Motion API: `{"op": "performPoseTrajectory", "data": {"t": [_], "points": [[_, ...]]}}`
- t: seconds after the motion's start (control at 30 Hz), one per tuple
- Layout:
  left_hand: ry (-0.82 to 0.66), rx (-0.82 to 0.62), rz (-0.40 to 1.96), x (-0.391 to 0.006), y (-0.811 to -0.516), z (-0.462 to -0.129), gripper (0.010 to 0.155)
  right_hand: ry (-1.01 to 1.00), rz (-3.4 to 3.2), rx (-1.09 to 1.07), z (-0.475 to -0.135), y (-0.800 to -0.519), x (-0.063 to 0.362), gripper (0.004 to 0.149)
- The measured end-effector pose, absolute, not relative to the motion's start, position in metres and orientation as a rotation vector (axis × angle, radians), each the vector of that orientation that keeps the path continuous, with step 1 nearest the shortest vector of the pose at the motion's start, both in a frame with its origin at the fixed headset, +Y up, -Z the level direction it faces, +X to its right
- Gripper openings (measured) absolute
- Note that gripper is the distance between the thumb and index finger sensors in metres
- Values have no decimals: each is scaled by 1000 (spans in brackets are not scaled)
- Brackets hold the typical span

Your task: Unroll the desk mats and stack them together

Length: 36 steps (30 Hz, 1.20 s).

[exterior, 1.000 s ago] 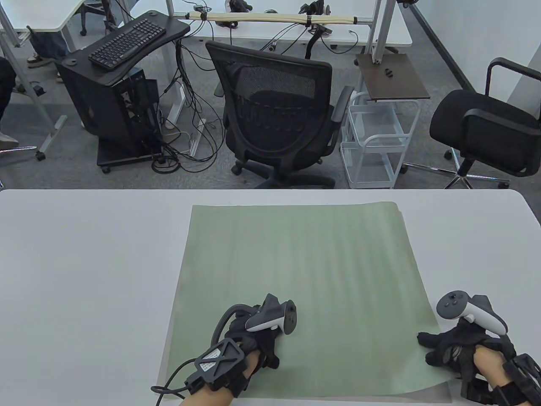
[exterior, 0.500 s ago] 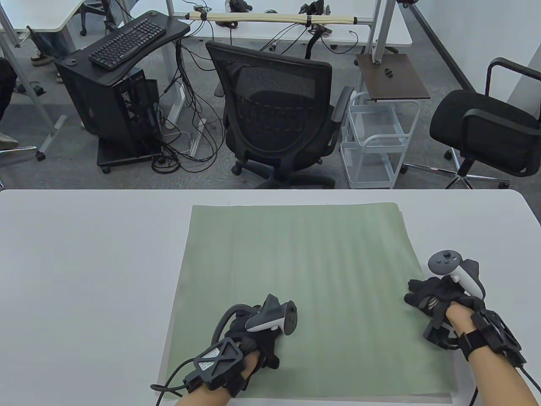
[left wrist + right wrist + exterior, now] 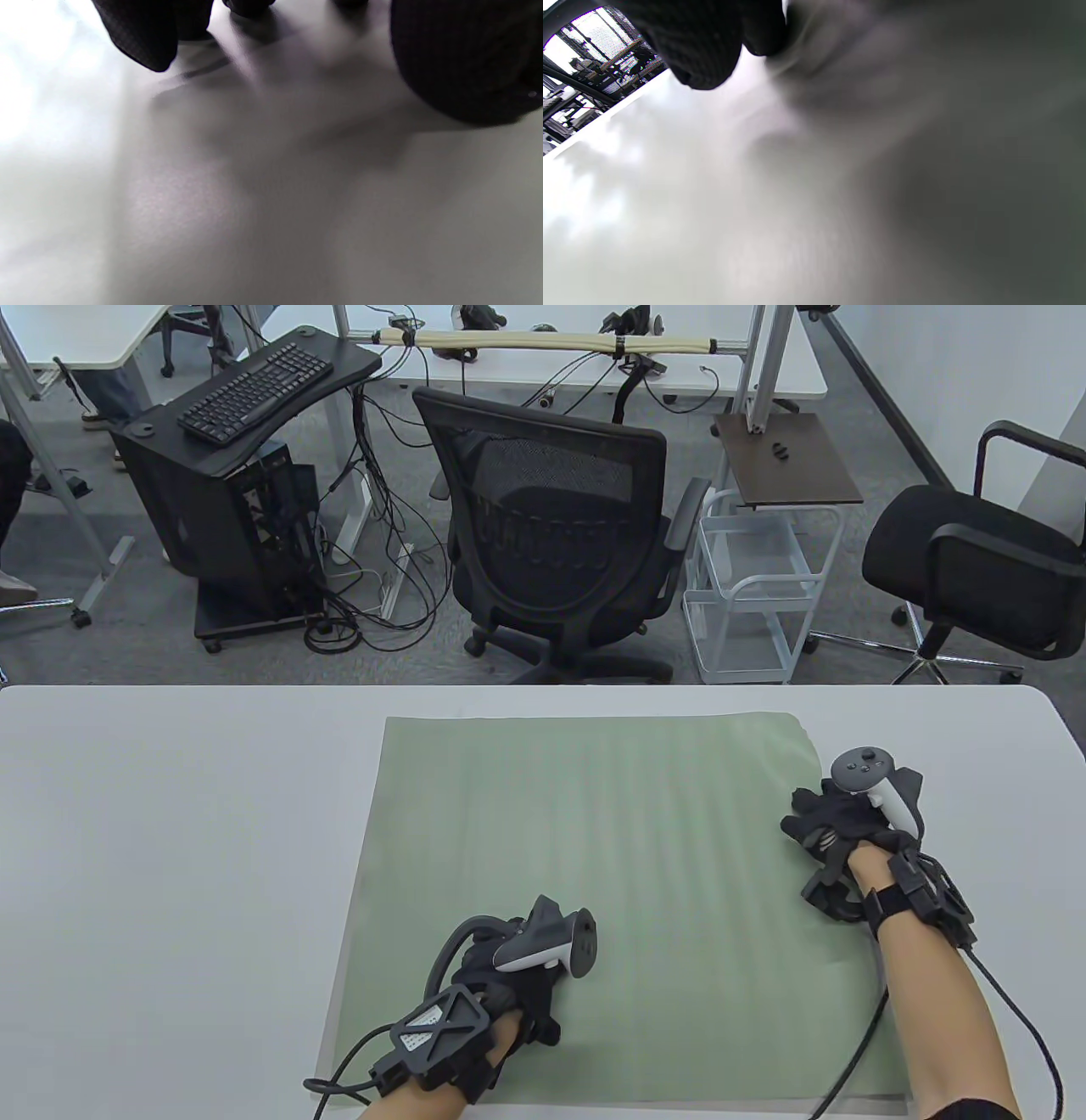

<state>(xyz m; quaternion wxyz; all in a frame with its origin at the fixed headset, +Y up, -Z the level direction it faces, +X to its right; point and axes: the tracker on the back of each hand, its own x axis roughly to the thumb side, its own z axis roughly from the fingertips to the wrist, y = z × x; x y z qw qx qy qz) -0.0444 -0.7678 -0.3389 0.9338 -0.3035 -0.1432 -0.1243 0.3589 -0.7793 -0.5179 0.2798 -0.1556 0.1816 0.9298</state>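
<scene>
Table view: green desk mat point(image 3: 611, 891) lies unrolled on the table point(image 3: 170, 857). Left hand point(image 3: 509, 984) rests on its near part; right hand point(image 3: 836, 823) on its right edge.

Wrist views: blurred gloved fingertips point(image 3: 144, 38) near a surface; spread cannot be told.

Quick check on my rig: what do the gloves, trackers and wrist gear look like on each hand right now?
Both hands wear black sensor gloves. The left hand carries a dark grey tracker with a white underside, a black X-patterned wrist bracket and a looping black cable. The right hand has a white-handled, grey-topped tracker, black strapped wrist mount, trailing black cable, bare forearm.
</scene>
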Motion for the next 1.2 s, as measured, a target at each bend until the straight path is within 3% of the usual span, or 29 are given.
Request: {"op": "performPoseTrajectory", "data": {"t": [0.43,0.63,0.73,0.87,1.2], "points": [[-290,-621,-256,-44,-768,-339,89,478,2626,-470,-572,-784,350,65],[-290,-622,-256,-44,-768,-339,89,555,2748,-650,-568,-783,352,71],[-293,-619,-255,-44,-768,-339,89,584,2848,-567,-544,-777,351,79],[-303,-611,-254,-44,-768,-339,89,696,2969,-404,-485,-769,355,83],[-312,-611,-256,-44,-769,-339,89,875,3083,-349,-333,-766,376,103]]}}
